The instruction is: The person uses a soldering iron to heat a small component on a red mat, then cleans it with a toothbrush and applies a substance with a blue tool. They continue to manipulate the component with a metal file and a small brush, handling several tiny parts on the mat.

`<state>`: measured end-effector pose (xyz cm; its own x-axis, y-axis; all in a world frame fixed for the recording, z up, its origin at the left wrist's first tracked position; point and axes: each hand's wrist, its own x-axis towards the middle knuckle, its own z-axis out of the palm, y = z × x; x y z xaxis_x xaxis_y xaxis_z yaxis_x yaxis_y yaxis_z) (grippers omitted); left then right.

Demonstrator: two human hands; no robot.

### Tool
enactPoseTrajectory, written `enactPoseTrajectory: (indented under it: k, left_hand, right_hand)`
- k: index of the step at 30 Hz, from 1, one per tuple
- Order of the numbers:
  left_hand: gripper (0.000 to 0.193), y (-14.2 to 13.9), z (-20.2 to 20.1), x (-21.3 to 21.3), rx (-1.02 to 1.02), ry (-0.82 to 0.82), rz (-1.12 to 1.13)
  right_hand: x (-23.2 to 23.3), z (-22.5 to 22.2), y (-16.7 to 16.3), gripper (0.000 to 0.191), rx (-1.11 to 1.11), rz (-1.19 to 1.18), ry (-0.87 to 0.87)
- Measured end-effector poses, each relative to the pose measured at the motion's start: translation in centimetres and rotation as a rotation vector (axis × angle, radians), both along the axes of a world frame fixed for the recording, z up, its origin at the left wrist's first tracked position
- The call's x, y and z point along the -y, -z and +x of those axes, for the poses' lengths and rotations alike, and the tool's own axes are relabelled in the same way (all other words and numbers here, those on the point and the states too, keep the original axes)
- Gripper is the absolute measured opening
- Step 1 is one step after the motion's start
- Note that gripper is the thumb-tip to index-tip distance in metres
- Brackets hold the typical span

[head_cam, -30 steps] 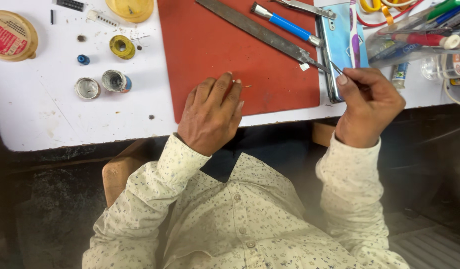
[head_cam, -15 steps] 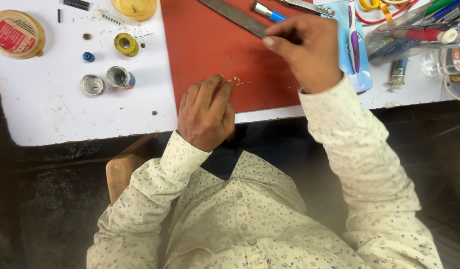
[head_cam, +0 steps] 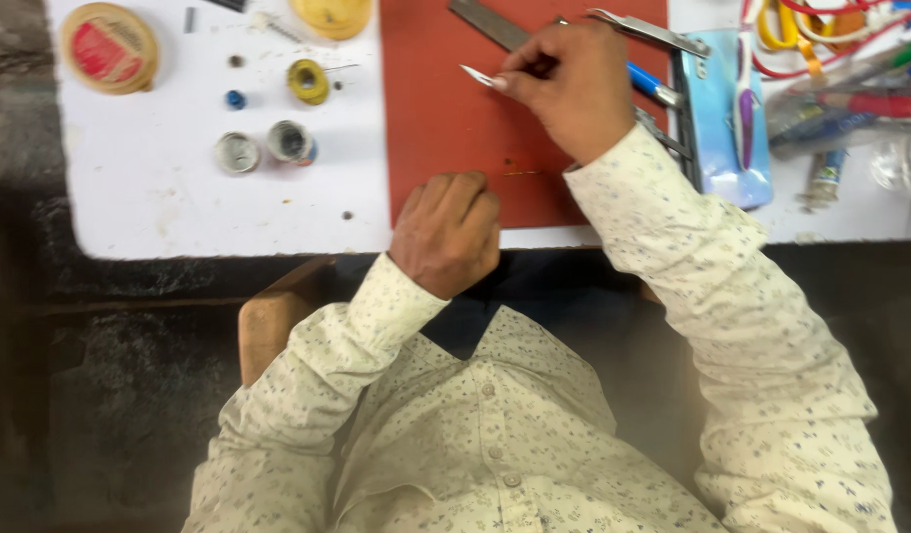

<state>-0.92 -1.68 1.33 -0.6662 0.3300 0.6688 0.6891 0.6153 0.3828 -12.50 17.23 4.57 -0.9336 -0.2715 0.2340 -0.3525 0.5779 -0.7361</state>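
My right hand [head_cam: 572, 87] hovers over the red mat [head_cam: 441, 118] and grips a thin silver tool whose pointed tip [head_cam: 472, 74] sticks out to the left. My left hand [head_cam: 446, 232] rests at the mat's near edge, fingers curled down, next to a small thin orange piece [head_cam: 523, 173] lying on the mat. Whether the left fingers pinch anything is hidden. A long metal ruler [head_cam: 485, 24] lies diagonally at the mat's top, partly under my right hand.
On the white table [head_cam: 159, 197] left of the mat: a round red-lidded tin [head_cam: 110, 46], a yellow spool [head_cam: 307, 81], two small round pots [head_cam: 266, 148], a blue bead [head_cam: 235, 99]. At right a blue case [head_cam: 727, 128], tweezers [head_cam: 648, 32], pens, tubes and scissors crowd the corner.
My right hand moved from the right table edge up and left over the red mat, now holding the pointed tool. My left hand stayed at the mat's near edge.
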Motion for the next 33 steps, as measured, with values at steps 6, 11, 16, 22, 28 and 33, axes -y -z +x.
enactPoseTrajectory:
  k: [6,11,16,22,28,33]
  left_hand:
    - [0.014,-1.0,0.6,0.7,-0.009,-0.010,0.060]
    - [0.021,-1.4,0.7,1.4,0.048,0.092,0.279]
    - [0.029,-3.0,-3.7,9.9,0.176,-0.160,0.431]
    - [0.021,-4.4,-11.8,19.3,0.277,-0.262,-0.084]
    - [0.034,-5.1,-13.8,18.2,0.327,-0.250,-0.336]
    - [0.028,-5.8,-14.3,17.3,0.385,-0.272,-0.404]
  right_hand:
    - [-1.8,3.1,-3.8,0.010,0.179,-0.248,-0.009]
    - [-6.8,10.6,-4.9,0.011,0.215,-0.507,0.114]
    - [-11.8,16.5,-2.7,0.007,0.336,-0.700,0.231]
    - [-14.7,20.3,0.0,0.008,0.340,-0.689,0.336]
    - [-14.1,21.1,1.2,0.008,0.366,-0.681,0.342]
    - [-13.3,21.0,0.3,0.013,0.376,-0.656,0.341]
